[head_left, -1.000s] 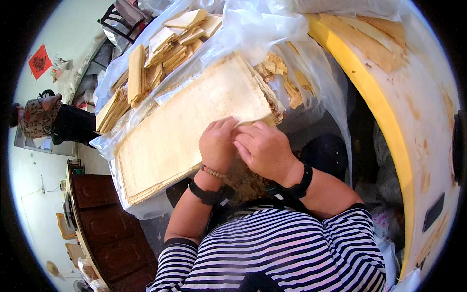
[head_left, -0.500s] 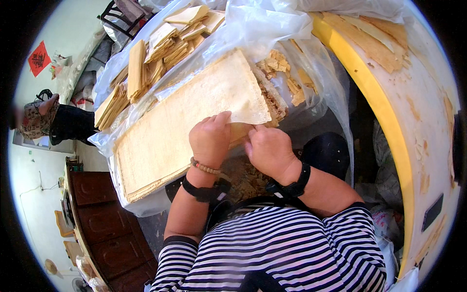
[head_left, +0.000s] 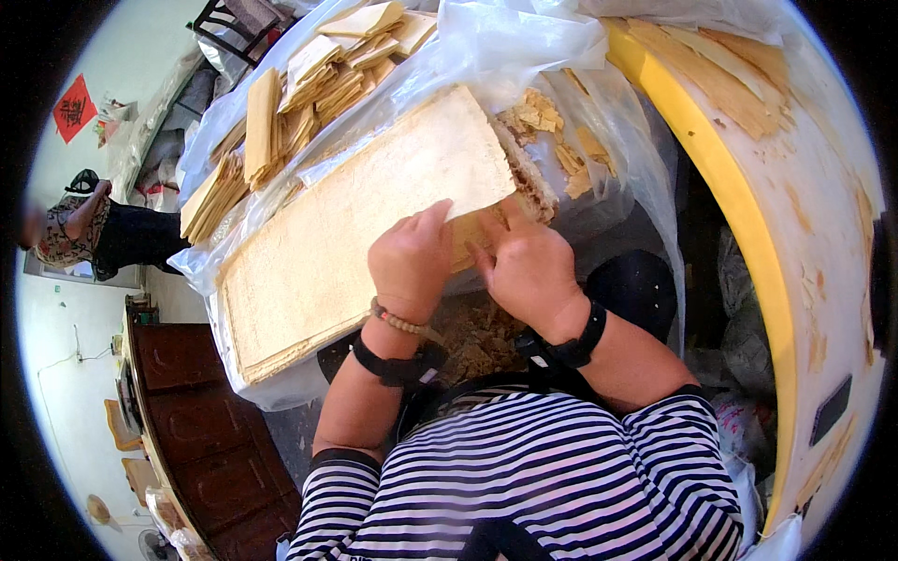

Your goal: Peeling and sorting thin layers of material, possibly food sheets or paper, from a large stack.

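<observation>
In front of the person's striped shirt, a long stack of thin cream-coloured sheets lies on clear plastic sheeting, slanting from lower left to upper right. The left hand is at the near long edge, towards the right end, its thumb and forefinger pinching the top sheet, whose near right corner is raised off the layers below. The right hand is just beside it, its fingers bent and slightly apart at the exposed edge under that corner; I cannot tell whether they grip a layer. A beaded bracelet circles the left wrist, and both wrists wear black bands. Beyond the stack lie folded bundles of similar sheets, and broken flakes sit past its right end. At the right, a white table with a yellow edge bears a dark flat rectangular device
</observation>
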The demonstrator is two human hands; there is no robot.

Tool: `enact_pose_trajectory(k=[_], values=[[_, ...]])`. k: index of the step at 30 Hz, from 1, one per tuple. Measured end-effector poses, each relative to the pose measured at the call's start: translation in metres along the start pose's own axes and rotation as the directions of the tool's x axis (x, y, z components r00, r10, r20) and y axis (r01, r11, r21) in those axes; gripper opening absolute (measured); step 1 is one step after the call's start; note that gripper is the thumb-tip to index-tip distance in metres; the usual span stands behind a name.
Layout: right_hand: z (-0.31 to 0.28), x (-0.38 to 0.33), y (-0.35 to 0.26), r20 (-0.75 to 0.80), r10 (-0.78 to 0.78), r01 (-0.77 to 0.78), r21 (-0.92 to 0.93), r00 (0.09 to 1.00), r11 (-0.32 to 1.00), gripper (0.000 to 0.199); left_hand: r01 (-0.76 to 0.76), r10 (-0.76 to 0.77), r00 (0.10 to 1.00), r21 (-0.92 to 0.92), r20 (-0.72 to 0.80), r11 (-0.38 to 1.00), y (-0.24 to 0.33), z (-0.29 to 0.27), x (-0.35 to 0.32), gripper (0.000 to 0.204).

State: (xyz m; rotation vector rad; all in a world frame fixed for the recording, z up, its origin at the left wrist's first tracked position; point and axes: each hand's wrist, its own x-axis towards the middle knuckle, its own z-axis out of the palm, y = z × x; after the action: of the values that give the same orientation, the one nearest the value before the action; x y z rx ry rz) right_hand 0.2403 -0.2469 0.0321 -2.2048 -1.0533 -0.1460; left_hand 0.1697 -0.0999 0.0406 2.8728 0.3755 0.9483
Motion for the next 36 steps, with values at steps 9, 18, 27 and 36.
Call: enact_pose_trajectory(k=[9, 18, 27, 36], values=[[0.021, 0.041, -0.004, 0.043, -0.378, 0.38, -0.079, 0.925, 0.922, 0.01, 0.26, -0.23, 0.962, -0.24, 0.144, 0.936, -0.022, 0.002, 0.014, 0.02], [0.062, 0.064, 0.018, 0.003, -0.232, 0.225, -0.252, 0.973, 0.941, 0.024, 0.289, -0.273, 0.957, -0.377, 0.098, 0.88, -0.03, -0.002, 0.012, 0.02], [0.09, 0.072, 0.035, 0.02, -0.089, 0.089, -0.402, 0.996, 0.911, 0.041, 0.324, -0.32, 0.946, -0.16, 0.05, 0.932, -0.027, -0.005, 0.013, 0.019], [0.052, 0.086, 0.022, 0.157, 0.007, 0.022, -0.182, 0.988, 0.983, 0.04, 0.233, -0.34, 0.932, -0.516, -0.122, 0.824, -0.042, -0.004, 0.026, 0.014]])
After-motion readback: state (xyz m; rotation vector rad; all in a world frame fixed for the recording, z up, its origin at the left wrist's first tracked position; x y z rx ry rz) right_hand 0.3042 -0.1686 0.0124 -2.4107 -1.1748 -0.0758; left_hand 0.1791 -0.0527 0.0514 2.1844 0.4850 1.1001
